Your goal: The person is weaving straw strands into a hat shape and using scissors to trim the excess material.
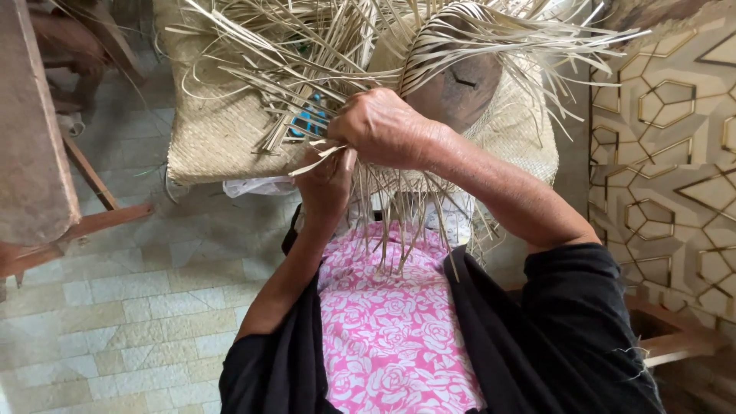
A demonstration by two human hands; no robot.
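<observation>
Pale straw strips (322,54) fan out from a half-woven piece (468,46) wrapped over a dark rounded wooden form (460,88). My right hand (383,126) is closed on a bunch of these strips near the form's left side. My left hand (326,184) sits just below it, fingers pinched on loose strip ends that hang down over my pink flowered lap (391,322). Both forearms come out of black sleeves.
A woven straw mat (215,130) lies under the strips, with a blue object (310,119) partly hidden among them. A wooden bench (31,130) stands at the left on a pale tiled floor (138,307). A patterned gold-and-beige panel (667,153) is on the right.
</observation>
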